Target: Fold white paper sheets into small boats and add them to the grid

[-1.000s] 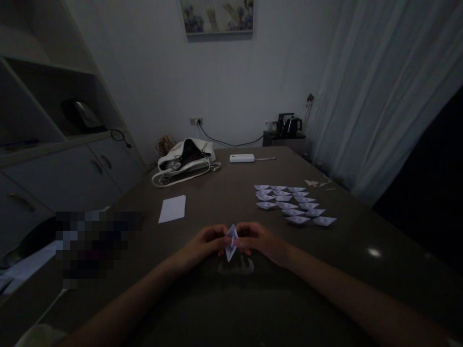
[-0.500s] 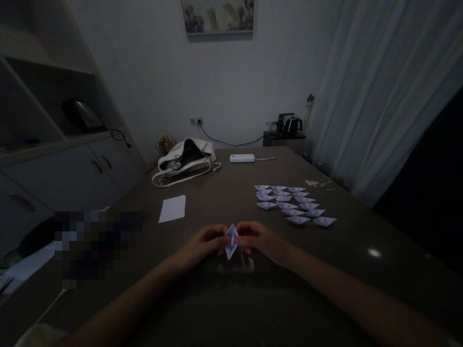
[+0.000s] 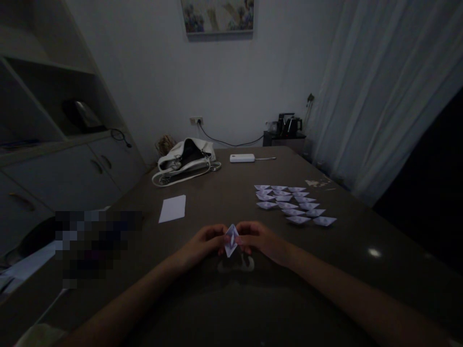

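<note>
A small folded paper boat (image 3: 232, 246) is pinched between my two hands, just above the near part of the dark table (image 3: 217, 303). My left hand (image 3: 208, 241) grips its left side with thumb and fingers. On the opposite side, my right hand (image 3: 258, 240) holds it the same way, thumb pressed on the paper. The boat points lengthwise toward and away from me. Several finished paper boats (image 3: 290, 212) stand in rows to the right, beyond my right hand. White paper sheets (image 3: 172, 208) lie to the left, apart from my left hand.
A white handbag (image 3: 188, 161) rests at the back left, and a white power strip or similar device (image 3: 242, 158) at the back. Paper scraps (image 3: 318, 183) lie by the right edge. Kettles (image 3: 291, 126) stand beyond the table. The left side holds a blurred-out patch.
Both hands stay in almost the same place, still gripping the paper boat. Its near tip has shifted up very slightly. Everything else looks the same.
</note>
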A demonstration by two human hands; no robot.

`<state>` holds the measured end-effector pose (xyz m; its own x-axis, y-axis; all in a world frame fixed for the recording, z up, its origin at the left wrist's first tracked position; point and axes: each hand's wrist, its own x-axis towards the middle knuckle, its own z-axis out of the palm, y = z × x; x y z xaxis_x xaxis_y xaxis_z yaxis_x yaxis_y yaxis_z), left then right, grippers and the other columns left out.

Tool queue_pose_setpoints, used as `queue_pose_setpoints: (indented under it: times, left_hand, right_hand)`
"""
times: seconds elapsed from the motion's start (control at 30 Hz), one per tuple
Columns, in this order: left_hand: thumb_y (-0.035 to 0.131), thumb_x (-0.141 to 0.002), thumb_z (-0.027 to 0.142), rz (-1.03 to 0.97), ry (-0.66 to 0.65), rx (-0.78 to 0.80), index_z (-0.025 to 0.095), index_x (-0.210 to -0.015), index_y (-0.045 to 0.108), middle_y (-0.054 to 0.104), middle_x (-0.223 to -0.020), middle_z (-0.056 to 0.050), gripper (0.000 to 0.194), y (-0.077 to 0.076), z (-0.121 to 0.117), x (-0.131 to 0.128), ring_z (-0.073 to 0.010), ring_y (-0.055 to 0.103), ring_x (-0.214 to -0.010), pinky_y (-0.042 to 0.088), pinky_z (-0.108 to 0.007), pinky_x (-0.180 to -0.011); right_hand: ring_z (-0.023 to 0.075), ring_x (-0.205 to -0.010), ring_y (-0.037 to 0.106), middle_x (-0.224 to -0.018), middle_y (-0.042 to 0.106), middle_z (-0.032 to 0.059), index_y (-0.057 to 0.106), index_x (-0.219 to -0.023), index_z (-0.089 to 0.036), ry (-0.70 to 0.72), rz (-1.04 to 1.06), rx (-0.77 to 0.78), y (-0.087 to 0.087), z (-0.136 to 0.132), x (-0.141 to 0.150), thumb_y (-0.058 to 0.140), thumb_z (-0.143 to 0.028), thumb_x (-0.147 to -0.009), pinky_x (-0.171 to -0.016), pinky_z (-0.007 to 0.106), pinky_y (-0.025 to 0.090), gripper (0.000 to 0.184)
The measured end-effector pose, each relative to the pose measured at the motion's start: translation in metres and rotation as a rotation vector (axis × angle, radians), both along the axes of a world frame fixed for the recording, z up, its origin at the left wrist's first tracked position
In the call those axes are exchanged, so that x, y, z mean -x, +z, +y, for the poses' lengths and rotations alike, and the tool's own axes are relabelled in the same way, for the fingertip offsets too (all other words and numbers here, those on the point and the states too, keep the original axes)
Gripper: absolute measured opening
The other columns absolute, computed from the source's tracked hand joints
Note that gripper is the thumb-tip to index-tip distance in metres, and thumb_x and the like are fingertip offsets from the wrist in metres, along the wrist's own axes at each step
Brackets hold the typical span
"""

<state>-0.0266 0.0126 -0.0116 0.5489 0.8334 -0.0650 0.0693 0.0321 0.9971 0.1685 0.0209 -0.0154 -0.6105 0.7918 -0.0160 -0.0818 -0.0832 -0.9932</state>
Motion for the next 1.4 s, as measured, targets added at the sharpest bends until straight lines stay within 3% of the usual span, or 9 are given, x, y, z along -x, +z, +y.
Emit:
queue_pose_setpoints:
  times: [0.17,0.33,0.6,0.73,0.83,1.0,1.27,1.4]
  left_hand:
    - [0.062,-0.08,0.038,-0.003,-0.017,-0.003,0.012,-0.082,0.062,0.056,-0.073,-0.001,0.026,0.001,0.0,-0.001,-0.0105,0.046,-0.062,0.035,-0.022,-0.059]
    - [0.063,-0.081,0.038,-0.042,-0.03,0.022,0.012,-0.085,0.061,0.056,-0.073,-0.001,0.026,-0.007,0.003,0.002,-0.01,0.047,-0.062,0.035,-0.022,-0.059]
    - [0.066,-0.076,0.048,-0.164,0.029,0.124,0.012,-0.074,0.056,0.052,-0.063,0.002,0.037,-0.013,0.006,-0.001,-0.0085,0.044,-0.055,0.033,-0.021,-0.054]
    - [0.069,-0.074,0.048,-0.145,0.051,0.129,0.013,-0.074,0.056,0.051,-0.062,0.002,0.037,-0.012,0.006,-0.002,-0.0085,0.045,-0.054,0.033,-0.021,-0.054]
    - [0.072,-0.071,0.047,-0.151,0.088,0.136,0.013,-0.071,0.055,0.051,-0.06,0.003,0.038,-0.012,0.006,-0.002,-0.0078,0.044,-0.053,0.032,-0.021,-0.053]
    - [0.073,-0.071,0.043,-0.169,0.092,0.154,0.012,-0.075,0.06,0.051,-0.06,0.002,0.035,-0.015,0.009,-0.001,-0.0066,0.043,-0.052,0.03,-0.019,-0.052]
    - [0.079,-0.063,0.042,-0.185,0.155,0.2,0.011,-0.071,0.062,0.051,-0.057,0.003,0.036,-0.012,0.008,-0.003,-0.0067,0.043,-0.051,0.03,-0.02,-0.052]
    - [0.078,-0.065,0.041,-0.191,0.126,0.226,0.01,-0.069,0.062,0.051,-0.059,0.002,0.035,-0.007,0.005,-0.003,-0.0069,0.042,-0.052,0.03,-0.02,-0.052]
  right_hand:
    - [0.0062,-0.053,0.043,-0.065,0.053,-0.0029,0.061,-0.078,-0.013,0.001,0.003,0.014,0.0,0.0,0.0,0.072,-0.039,-0.069,-0.05,0.021,0.032,0.029]
    - [0.0066,-0.053,0.044,-0.066,0.054,-0.0025,0.062,-0.08,-0.013,0.001,0.007,-0.003,0.0,-0.001,0.0,0.071,-0.039,-0.07,-0.05,0.021,0.033,0.029]
    - [0.0082,-0.054,0.047,-0.068,0.055,-0.0014,0.059,-0.084,-0.015,-0.024,-0.073,-0.146,-0.008,0.003,-0.001,0.068,-0.045,-0.073,-0.049,0.021,0.037,0.033]
    - [0.0104,-0.065,0.052,-0.075,0.055,-0.0015,0.053,-0.084,-0.018,-0.173,-0.091,-0.349,-0.006,-0.001,0.0,0.071,-0.038,-0.072,-0.056,0.022,0.042,0.029]
    - [0.0093,-0.059,0.048,-0.068,0.051,-0.0036,0.049,-0.077,-0.019,-0.339,-0.157,-0.587,-0.001,-0.006,-0.001,0.07,-0.032,-0.074,-0.052,0.021,0.039,0.025]
    - [0.0101,-0.059,0.049,-0.069,0.058,-0.0011,0.065,-0.082,-0.018,-0.409,-0.371,-1.003,0.001,-0.008,-0.006,0.071,-0.027,-0.077,-0.055,0.023,0.038,0.011]
    - [0.0145,-0.073,0.059,-0.081,0.067,0.0047,0.07,-0.091,-0.018,-0.384,-0.459,-1.203,-0.001,-0.01,-0.007,0.061,-0.027,-0.086,-0.065,0.025,0.044,0.014]
    - [0.0159,-0.072,0.059,-0.079,0.068,0.0058,0.071,-0.088,-0.018,-0.348,-0.516,-1.259,0.001,-0.012,-0.007,0.056,-0.027,-0.089,-0.064,0.027,0.044,0.018]
